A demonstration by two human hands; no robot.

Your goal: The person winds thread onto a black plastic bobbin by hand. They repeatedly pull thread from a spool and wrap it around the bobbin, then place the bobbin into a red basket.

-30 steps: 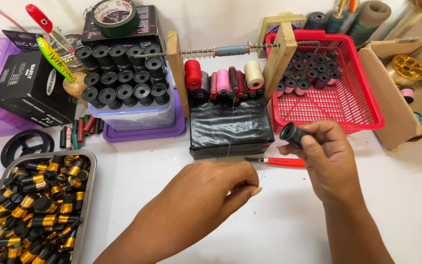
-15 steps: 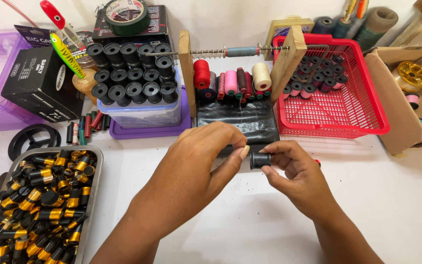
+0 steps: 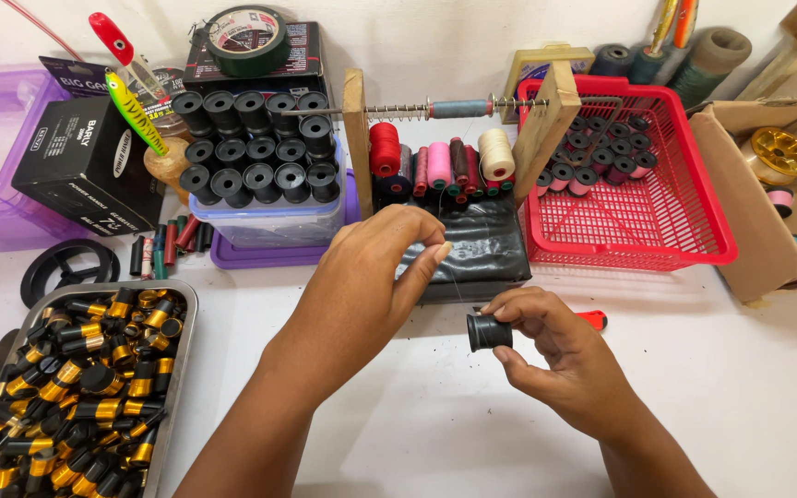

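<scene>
Right hand clamps a small black plastic bobbin while left hand pinches fine thread taut, seemingly mid-winding.

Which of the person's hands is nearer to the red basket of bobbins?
Right. The right hand, holding a small black bobbin, lies just below the red basket; the left hand is further off, in front of the thread rack.

The right hand covers most of the red-handled cutter, leaving only its end showing beside the black spool. The thread near that spool is too thin to trace. The metal tray runs off the bottom-left edge.
</scene>
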